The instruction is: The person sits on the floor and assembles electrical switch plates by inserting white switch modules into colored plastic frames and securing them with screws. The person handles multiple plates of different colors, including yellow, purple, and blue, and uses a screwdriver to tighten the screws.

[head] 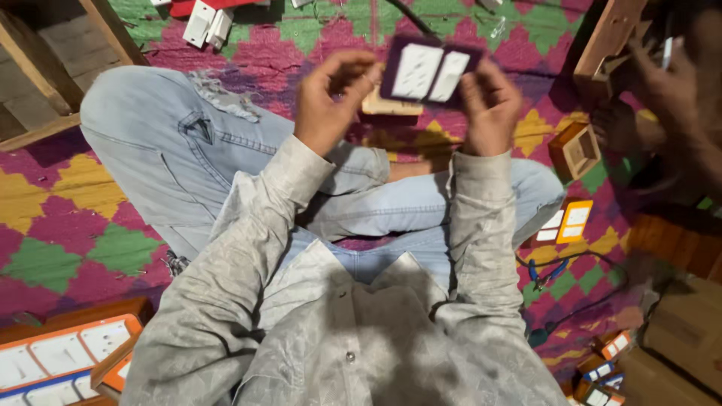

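I sit cross-legged in pale jeans on a patterned rug. My right hand (489, 105) holds a dark purple switch plate (429, 70) with two white rocker switches, raised in front of me. My left hand (331, 98) is beside the plate's left edge with its fingers curled; whether it touches the plate is unclear because of blur. Below the plate, on the rug, a pale wooden block (391, 105) is partly hidden.
Orange-framed switch boards (60, 353) lie at the lower left. Small wooden boxes (575, 150) and switch plates (568, 222) sit at the right, with blue-handled pliers (545, 272). Another person's hand (662, 83) works at the upper right. White parts (207, 22) lie at the top.
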